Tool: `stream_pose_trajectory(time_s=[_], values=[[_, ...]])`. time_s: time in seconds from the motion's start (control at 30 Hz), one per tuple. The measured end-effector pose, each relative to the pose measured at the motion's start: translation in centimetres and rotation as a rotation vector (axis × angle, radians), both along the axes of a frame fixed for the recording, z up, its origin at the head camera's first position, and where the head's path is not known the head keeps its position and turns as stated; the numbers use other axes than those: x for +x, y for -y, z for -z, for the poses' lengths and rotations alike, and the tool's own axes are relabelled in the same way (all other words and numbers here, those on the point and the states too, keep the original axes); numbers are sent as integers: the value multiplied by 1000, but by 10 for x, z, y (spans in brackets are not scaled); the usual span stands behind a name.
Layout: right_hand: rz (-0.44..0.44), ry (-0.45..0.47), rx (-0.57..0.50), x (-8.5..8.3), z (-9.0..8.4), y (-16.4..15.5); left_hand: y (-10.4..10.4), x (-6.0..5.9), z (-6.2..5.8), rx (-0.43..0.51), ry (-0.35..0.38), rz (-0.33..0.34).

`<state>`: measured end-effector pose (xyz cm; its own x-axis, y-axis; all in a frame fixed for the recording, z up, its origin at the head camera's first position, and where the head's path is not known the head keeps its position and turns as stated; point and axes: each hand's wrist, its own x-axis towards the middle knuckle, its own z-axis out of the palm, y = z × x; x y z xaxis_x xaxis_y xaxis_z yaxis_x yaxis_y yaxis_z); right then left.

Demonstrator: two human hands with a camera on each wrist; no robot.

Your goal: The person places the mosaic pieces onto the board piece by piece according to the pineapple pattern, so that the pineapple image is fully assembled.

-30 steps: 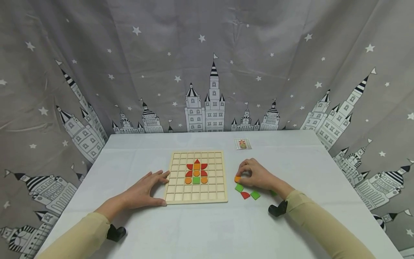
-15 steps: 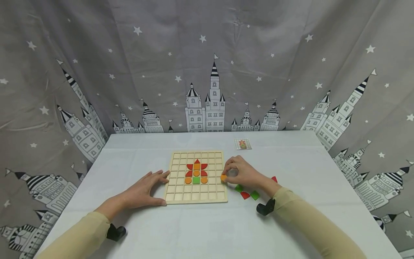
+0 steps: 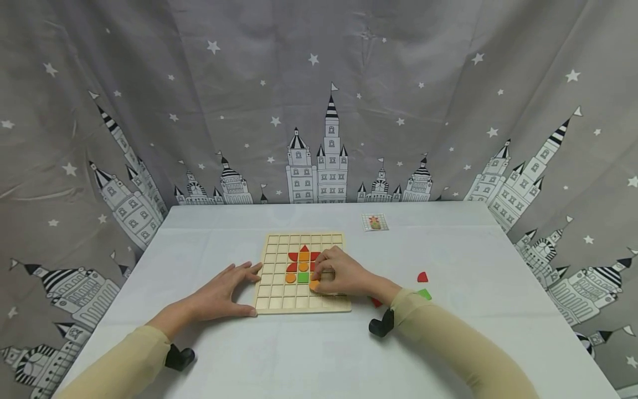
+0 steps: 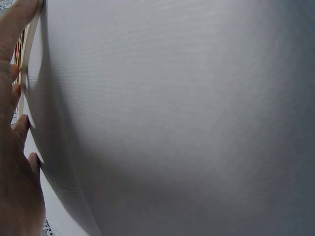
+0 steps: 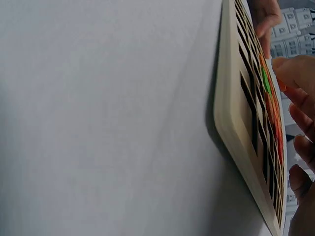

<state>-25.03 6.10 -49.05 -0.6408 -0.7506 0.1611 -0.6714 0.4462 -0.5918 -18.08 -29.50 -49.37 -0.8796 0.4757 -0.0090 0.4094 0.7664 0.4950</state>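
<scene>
A square wooden grid board lies on the white table. Its middle cells hold red pieces, orange pieces and a green square. My left hand touches the board's left edge, thumb and fingers spread; in the left wrist view its fingertips rest along that side. Over the board, my right hand pinches an orange tile between thumb and fingertips, just below and right of the green square. The hand covers the cells behind it. Whether the tile touches the board, I cannot tell.
Right of the board lie a red piece, a green piece and another red piece partly behind my right wrist. A small picture card lies farther back. A grey castle-print curtain hangs behind the table.
My right hand has carried the orange tile leftward from the loose pieces to above the board. The loose red and green pieces at right have come into view. My left hand stays put.
</scene>
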Motion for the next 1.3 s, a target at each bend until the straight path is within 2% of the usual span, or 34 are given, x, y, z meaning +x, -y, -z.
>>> stream_pose_trajectory(time_s=[0.33,0.6,0.83,1.03,1.3], values=[[-26,-105,74,5,3,23,0,0,0,1,2,1],[-8,-79,71,5,7,25,-1,-2,2,-5,6,-2],[-8,-102,72,4,8,25,-1,-1,0,-13,10,-5],[10,-70,35,3,-6,14,-1,-1,0,-10,15,-9],[154,19,1,-1,-35,-36,-1,-1,0,-17,13,-9]])
